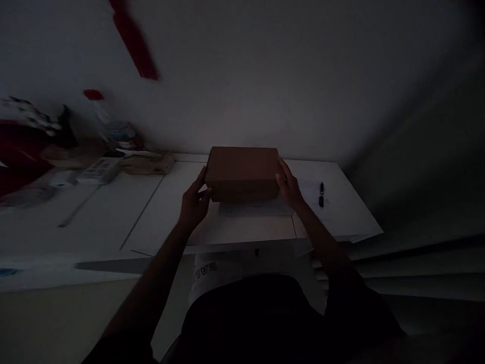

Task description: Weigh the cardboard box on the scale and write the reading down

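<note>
A brown cardboard box (242,164), its top closed, is held between my two hands over the white cabinet top. My left hand (194,202) grips its left end, with the thumb near the lower front corner. At the right end, my right hand (290,187) has its fingers on the side and its thumb on the front. Below the box and partly hidden by it lies a notebook or paper sheet (257,208). To the right of my right hand, a black pen or marker (322,194) rests on the paper. The light is dim.
Left on the white top (159,222) are a clear bottle with a red cap (93,94), a white box (99,170) and a brown paper packet (147,163). A red tassel (136,48) hangs on the wall behind. Dark curtain folds (417,268) stand at the right.
</note>
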`<action>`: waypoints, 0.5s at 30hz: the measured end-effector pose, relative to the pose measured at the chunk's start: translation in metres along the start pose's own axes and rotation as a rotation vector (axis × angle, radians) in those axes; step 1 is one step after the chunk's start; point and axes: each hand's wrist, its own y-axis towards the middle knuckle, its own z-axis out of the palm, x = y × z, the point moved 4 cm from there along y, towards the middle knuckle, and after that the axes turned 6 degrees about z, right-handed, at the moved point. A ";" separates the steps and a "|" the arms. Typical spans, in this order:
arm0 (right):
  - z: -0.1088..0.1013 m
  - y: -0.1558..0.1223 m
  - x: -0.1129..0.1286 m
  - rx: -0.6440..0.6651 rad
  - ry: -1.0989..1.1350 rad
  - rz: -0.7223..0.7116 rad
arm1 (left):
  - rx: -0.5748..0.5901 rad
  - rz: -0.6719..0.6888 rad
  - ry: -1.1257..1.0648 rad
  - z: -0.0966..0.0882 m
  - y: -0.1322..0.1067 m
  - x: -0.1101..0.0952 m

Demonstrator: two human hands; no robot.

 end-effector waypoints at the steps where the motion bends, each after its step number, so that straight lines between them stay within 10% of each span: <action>1: 0.006 0.006 0.008 0.033 0.015 -0.022 | -0.021 0.001 0.021 -0.010 0.000 -0.001; 15: 0.157 0.068 0.056 0.452 0.231 -0.141 | -0.291 -0.080 0.342 -0.145 -0.038 0.025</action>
